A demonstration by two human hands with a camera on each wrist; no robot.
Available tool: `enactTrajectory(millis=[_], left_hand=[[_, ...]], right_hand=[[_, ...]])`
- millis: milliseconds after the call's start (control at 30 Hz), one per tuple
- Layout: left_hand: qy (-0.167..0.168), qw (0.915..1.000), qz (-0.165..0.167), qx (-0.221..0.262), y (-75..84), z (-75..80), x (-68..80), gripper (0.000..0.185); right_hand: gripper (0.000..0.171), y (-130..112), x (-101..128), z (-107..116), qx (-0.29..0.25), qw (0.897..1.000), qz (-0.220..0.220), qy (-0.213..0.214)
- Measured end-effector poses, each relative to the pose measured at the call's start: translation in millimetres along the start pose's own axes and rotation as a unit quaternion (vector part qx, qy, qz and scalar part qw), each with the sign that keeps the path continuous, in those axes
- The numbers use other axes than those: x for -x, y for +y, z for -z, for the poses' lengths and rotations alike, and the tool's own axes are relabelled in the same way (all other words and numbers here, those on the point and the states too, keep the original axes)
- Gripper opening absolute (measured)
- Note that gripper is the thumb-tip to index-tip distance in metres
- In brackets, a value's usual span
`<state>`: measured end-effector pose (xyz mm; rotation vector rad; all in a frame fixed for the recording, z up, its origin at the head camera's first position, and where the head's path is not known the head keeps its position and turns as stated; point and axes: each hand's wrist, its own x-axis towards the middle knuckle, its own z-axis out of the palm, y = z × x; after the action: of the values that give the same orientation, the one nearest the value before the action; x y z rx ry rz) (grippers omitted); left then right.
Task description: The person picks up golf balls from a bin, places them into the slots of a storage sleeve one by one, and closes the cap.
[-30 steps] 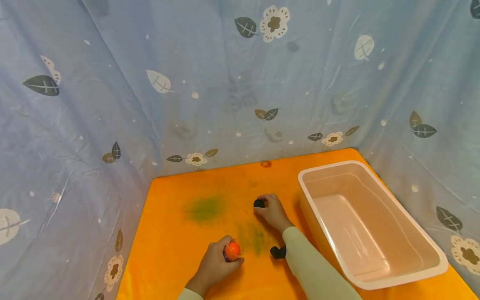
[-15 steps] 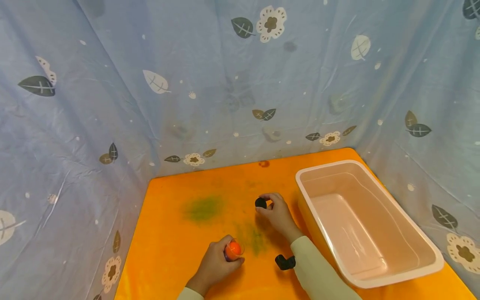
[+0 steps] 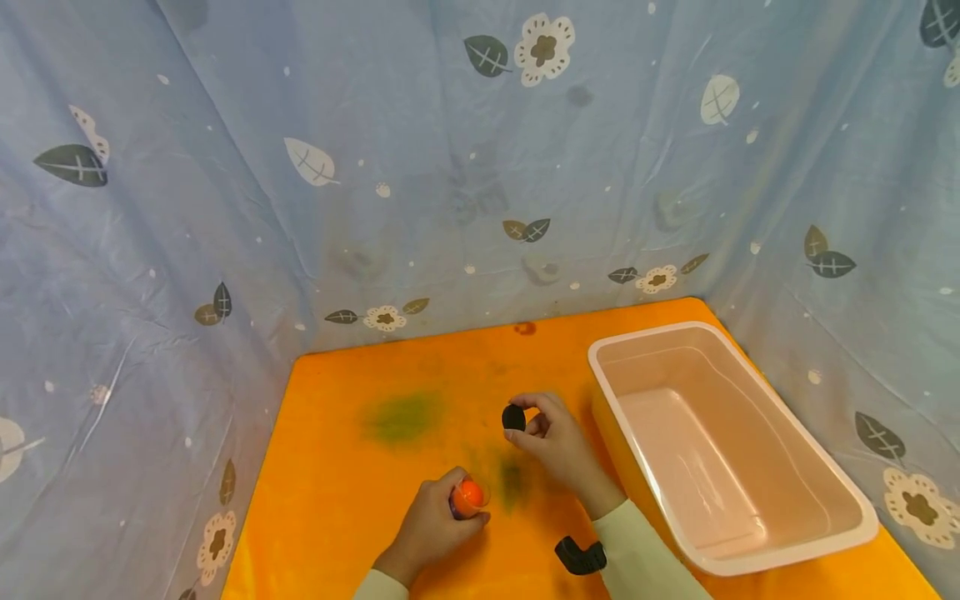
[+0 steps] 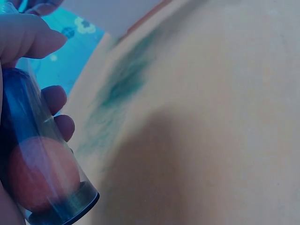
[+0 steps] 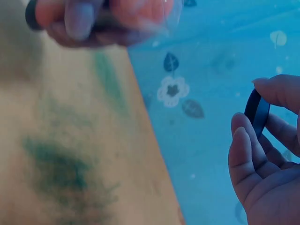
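My left hand (image 3: 435,525) grips a clear plastic tube (image 4: 28,108) from the side. Inside it an orange ball (image 3: 470,492) shows near one end, with something dark blue or purple beside it. The left wrist view shows a dark rim (image 4: 70,208) round the end close to the ball. Over the table to the upper right, my right hand (image 3: 558,442) pinches a round black lid (image 3: 513,418) between thumb and fingers. The lid (image 5: 257,112) stands on edge in the right wrist view, apart from the tube.
A pale pink plastic bin (image 3: 652,458) stands on the right of the orange table (image 3: 337,483). Green stains (image 3: 405,417) mark the tabletop. A blue patterned curtain (image 3: 420,233) surrounds its back and sides. A black device (image 3: 581,557) sits by the right sleeve.
My right hand has drawn slightly nearer to me and turned, so the lid's flat face shows more. The left hand stays nearly still with the tube. The view has shifted slightly.
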<state>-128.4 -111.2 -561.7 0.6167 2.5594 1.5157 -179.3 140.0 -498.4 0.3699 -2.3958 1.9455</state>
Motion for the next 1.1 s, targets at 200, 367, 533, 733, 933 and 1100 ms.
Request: enactTrajectory(millis=[200,367,533,733,933,1100], left_hand=[[0.004,0.9997,-0.022,-0.011,0.0,1.4,-3.4,0.034],[0.009,0.9994,-0.032,-0.010,-1.4,2.7,-3.3,0.037],[0.014,0.9989,-0.044,-0.005,-2.3,3.4,-4.7,0.037],[0.015,0.9983,-0.056,-0.004,-2.3,4.0,-5.5,0.036],[0.007,0.9988,-0.048,-0.006,-2.9,4.4,-5.3,0.037],[0.006,0.9989,-0.043,-0.020,-3.6,4.2,-4.9,0.036]], right_hand=[[0.041,-12.1,13.5,-10.3,-0.009,0.998,0.043,-0.054],[0.040,-20.3,22.6,-19.2,-0.009,0.993,0.060,-0.102],[0.038,-25.9,28.5,-25.1,-0.012,0.988,0.062,-0.138],[0.037,-25.7,32.5,-27.5,0.028,0.981,0.070,-0.177],[0.033,-23.2,34.5,-29.3,0.070,0.976,0.057,-0.200],[0.032,-22.2,34.8,-29.6,0.083,0.973,0.053,-0.208]])
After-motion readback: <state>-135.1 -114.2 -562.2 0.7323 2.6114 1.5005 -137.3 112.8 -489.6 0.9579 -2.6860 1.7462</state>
